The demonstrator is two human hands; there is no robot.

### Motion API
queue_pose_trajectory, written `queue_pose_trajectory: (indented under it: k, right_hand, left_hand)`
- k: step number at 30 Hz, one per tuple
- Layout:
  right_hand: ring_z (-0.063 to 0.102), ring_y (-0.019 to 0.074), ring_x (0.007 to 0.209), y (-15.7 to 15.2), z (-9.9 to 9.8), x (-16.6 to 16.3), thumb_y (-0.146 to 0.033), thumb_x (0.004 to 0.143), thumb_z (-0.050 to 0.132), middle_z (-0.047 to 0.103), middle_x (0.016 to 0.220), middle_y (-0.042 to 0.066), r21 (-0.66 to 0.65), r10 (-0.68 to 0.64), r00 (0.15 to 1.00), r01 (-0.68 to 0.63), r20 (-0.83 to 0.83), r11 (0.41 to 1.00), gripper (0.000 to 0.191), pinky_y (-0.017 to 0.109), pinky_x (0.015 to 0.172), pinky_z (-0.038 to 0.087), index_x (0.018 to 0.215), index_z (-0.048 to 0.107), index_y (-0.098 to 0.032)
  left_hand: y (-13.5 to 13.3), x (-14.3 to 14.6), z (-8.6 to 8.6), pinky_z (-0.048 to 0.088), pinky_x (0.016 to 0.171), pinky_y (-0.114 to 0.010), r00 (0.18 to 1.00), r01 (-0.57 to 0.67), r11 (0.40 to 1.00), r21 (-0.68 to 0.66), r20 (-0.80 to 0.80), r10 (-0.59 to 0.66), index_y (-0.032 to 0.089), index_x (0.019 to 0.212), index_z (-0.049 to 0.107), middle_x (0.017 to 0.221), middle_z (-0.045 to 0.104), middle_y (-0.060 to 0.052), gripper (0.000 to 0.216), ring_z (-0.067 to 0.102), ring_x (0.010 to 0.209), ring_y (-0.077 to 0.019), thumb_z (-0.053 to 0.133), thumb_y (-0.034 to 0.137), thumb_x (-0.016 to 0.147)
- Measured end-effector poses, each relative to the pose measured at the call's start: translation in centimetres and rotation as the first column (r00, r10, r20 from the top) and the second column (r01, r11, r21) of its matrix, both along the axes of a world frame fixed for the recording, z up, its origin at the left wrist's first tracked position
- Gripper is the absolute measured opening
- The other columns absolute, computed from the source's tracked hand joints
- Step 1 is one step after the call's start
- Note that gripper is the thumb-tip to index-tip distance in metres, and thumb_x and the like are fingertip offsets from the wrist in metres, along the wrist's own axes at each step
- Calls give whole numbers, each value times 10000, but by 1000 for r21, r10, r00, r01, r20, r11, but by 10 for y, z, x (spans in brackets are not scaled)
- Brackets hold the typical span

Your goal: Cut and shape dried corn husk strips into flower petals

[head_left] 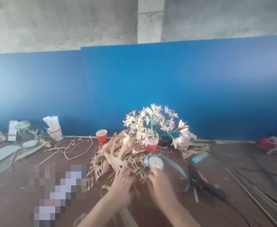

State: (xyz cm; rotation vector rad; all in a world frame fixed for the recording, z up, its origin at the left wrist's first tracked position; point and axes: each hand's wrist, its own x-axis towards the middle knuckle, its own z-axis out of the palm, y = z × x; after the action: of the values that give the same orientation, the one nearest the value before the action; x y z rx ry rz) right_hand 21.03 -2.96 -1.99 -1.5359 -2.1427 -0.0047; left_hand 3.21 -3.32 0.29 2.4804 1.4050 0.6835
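Observation:
My left hand (123, 187) is closed, its fingers curled down on a pale strip of dried corn husk (127, 218) that comes out below it. My right hand (160, 187) is closed too, its fingertips pinched a short way to the right. What it holds is hidden and blurred. Just beyond my hands lies a heap of dried corn husks (119, 146), with several cut scraps in front. A spool of light blue ribbon (156, 162) rests past my right hand, its loose ribbon trailing right. Behind it, a red paper cup (152, 147) holds white husk flowers (150, 121) on green stems.
At right lie a black glue gun (206, 184) with its cord, a light blue packet (200, 157) and long thin rods (254, 197). Another red cup (102, 137), a white cable (76, 151) and white paper cups (54, 129) stand left. A blue panel (176, 78) backs the table.

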Motion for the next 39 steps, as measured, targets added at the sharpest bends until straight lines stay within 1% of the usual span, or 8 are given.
queue_pose_trajectory:
  k: [5, 10, 14, 18, 24, 29, 33, 39]
  right_hand:
    - [530, 206, 836, -3, 4, -2, -25, 749, 482, 583, 876, 58, -24, 54, 990, -57, -127, 998, 240, 311, 735, 390, 820, 640, -191]
    - [534, 204, 863, -7, 8, -6, -129, 776, 513, 574, 870, 60, -95, 177, 934, -216, -311, 972, 128, 304, 755, 406, 737, 622, -186]
    - [553, 176, 805, -5, 8, -7, -162, 820, 462, 584, 833, 54, -155, 134, 843, -248, -521, 956, 194, 279, 746, 417, 662, 574, -175]
    - [563, 167, 744, 0, 8, -5, -210, 819, 481, 592, 752, 26, -225, 43, 756, -247, -653, 942, 216, 261, 714, 415, 627, 573, -175]
    - [561, 172, 739, -1, 12, -3, -290, 846, 456, 587, 741, 19, -228, 65, 719, -303, -692, 925, 255, 267, 699, 418, 667, 594, -171]
    - [544, 176, 810, -5, 16, -2, -205, 811, 499, 585, 855, 30, -124, 154, 715, -321, -682, 939, 106, 281, 751, 431, 869, 587, -191]
    - [540, 169, 800, -5, 17, -2, -156, 786, 527, 563, 820, 25, -76, 197, 722, -327, -663, 942, 85, 276, 753, 427, 711, 555, -185]
    - [553, 155, 765, -5, 17, 0, -137, 774, 538, 571, 774, 12, -126, 187, 741, -345, -645, 930, 138, 257, 724, 420, 643, 534, -180]
  left_hand:
    - [2, -2, -8, 399, 839, -389, 998, 24, 1000, 4, 51, -24, 211, 715, 595, 946, 580, -58, 191, 493, 972, -244, 537, 38, 658]
    - [5, 0, -5, 414, 839, -399, 989, 30, 1000, -6, 145, -29, 196, 722, 583, 969, 569, -65, 195, 489, 974, -240, 522, 18, 671]
    - [6, 3, 0, 423, 856, -412, 969, 65, 996, 64, 235, -79, 199, 769, 581, 957, 574, -73, 199, 501, 972, -236, 505, 27, 703]
    - [5, 3, 4, 404, 899, -432, 965, 81, 987, 142, 235, -113, 205, 856, 576, 1023, 573, -78, 309, 485, 1036, -252, 542, -6, 634]
    - [4, 4, 8, 409, 877, -430, 965, 70, 975, 212, 235, -120, 221, 754, 610, 995, 590, -66, 116, 507, 1010, -241, 572, 112, 757]
    - [6, 7, 7, 415, 886, -412, 929, 17, 995, 99, 366, -52, 199, 676, 590, 950, 606, -63, 130, 531, 978, -226, 573, 82, 731]
    - [7, 7, 5, 418, 891, -386, 902, 19, 1000, 2, 431, -18, 195, 675, 593, 936, 618, -51, 165, 541, 976, -215, 573, 31, 671]
    - [7, 7, 1, 408, 892, -376, 907, 56, 998, -28, 419, -40, 204, 700, 625, 929, 615, -43, 169, 541, 963, -207, 579, 44, 672]
